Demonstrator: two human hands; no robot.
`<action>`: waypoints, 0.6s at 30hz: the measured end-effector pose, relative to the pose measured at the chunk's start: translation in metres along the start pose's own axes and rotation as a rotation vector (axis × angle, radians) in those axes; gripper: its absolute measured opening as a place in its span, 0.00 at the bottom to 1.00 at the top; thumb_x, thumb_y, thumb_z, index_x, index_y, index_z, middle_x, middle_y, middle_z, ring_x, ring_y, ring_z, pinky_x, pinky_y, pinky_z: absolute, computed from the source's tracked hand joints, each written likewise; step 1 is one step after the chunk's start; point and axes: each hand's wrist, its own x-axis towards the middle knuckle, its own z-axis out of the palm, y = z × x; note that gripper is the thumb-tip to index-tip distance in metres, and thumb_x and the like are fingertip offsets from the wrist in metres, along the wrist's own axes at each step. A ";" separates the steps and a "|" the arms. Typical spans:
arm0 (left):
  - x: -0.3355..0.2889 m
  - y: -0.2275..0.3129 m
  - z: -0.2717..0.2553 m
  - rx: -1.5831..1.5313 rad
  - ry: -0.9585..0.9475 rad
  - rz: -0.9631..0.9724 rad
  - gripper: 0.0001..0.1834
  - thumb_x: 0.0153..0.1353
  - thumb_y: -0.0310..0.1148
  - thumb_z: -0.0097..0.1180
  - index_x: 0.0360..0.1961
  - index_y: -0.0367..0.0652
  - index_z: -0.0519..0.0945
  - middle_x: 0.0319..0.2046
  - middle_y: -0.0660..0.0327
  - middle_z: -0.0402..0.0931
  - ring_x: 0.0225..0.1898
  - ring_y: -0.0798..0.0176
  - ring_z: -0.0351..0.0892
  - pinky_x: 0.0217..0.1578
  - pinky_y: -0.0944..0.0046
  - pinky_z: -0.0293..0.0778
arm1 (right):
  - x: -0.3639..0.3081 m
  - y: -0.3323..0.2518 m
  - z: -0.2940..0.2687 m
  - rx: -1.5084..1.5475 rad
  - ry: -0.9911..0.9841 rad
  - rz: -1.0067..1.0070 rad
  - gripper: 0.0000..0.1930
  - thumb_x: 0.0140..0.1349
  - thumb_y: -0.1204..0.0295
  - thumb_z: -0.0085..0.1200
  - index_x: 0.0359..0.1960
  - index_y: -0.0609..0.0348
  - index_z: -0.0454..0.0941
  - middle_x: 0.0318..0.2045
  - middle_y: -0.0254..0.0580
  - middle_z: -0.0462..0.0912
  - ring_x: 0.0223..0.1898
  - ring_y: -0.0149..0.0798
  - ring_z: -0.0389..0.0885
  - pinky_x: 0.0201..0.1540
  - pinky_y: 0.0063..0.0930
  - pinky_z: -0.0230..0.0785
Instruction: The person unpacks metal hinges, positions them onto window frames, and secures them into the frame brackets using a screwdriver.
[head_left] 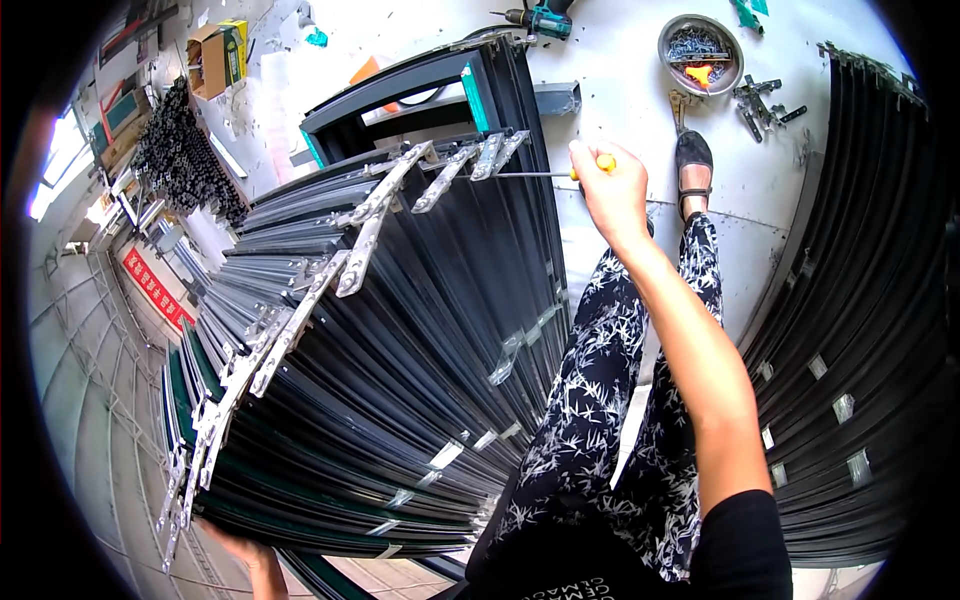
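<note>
On the workshop floor (620,60), the right hand (612,190) is clenching a screwdriver (545,174) at twelve o'clock on the frames (400,330), several brackets (365,235) already fitted, while the left hand (245,550), at seven o'clock, is steadying the stack, grip unclear.

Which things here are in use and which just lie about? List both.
In use: right hand gripping a screwdriver at a metal bracket; left hand steadying the stacked dark frames.
Lying about: cordless drill, bowl of screws, cardboard box.

Left hand (243,552) mostly hidden beneath stacked dark frames (400,330), fingers unseen. Screwdriver (548,174) handle buried in right hand (610,190). Bowl (700,52) contents too small to tell.
</note>
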 end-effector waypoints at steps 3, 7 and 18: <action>-0.001 0.000 -0.004 0.105 -0.086 0.060 0.32 0.75 0.51 0.32 0.71 0.41 0.58 0.69 0.57 0.60 0.68 0.56 0.60 0.70 0.55 0.55 | -0.001 0.001 -0.012 0.054 -0.099 -0.007 0.14 0.61 0.65 0.63 0.24 0.62 0.79 0.21 0.39 0.79 0.23 0.31 0.75 0.31 0.28 0.68; 0.000 0.003 -0.005 0.102 -0.115 0.055 0.32 0.75 0.50 0.32 0.71 0.40 0.58 0.69 0.56 0.60 0.68 0.56 0.61 0.69 0.55 0.57 | 0.000 -0.003 -0.033 0.063 -0.375 -0.252 0.11 0.57 0.66 0.68 0.31 0.61 0.84 0.24 0.38 0.82 0.28 0.30 0.78 0.35 0.26 0.70; 0.008 -0.003 -0.018 0.004 -0.072 -0.008 0.31 0.75 0.51 0.33 0.71 0.43 0.59 0.69 0.57 0.60 0.68 0.56 0.60 0.70 0.54 0.56 | 0.010 0.004 -0.031 -0.056 -0.445 -0.427 0.12 0.53 0.64 0.70 0.34 0.57 0.84 0.25 0.39 0.81 0.29 0.38 0.79 0.34 0.29 0.71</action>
